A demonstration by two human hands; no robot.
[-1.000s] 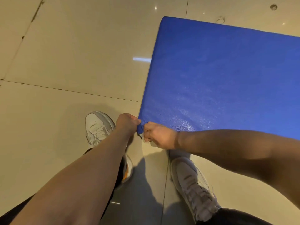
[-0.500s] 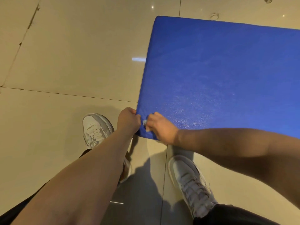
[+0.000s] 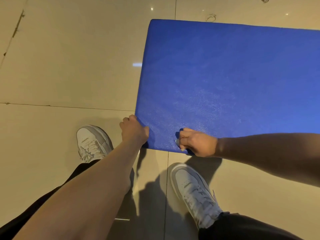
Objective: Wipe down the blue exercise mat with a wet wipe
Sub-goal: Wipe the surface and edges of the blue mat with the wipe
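The blue exercise mat (image 3: 225, 80) fills the upper right, its near edge raised off the tiled floor. My left hand (image 3: 134, 129) grips the mat's near left corner, fingers curled around the edge. My right hand (image 3: 197, 142) is closed on the near edge a little to the right, thumb on top. A small pale scrap, possibly the wet wipe (image 3: 177, 142), shows at my right fingers; most of it is hidden.
Glossy beige floor tiles (image 3: 69, 66) spread to the left and beyond the mat. My two white sneakers stand just under the mat's near edge, the left shoe (image 3: 91, 142) and the right shoe (image 3: 194, 189). A round floor fitting (image 3: 210, 17) lies past the mat's far edge.
My right hand has slid to the right along the mat's near edge, away from the left hand. The left hand stays on the corner. The mat's near edge has come closer.
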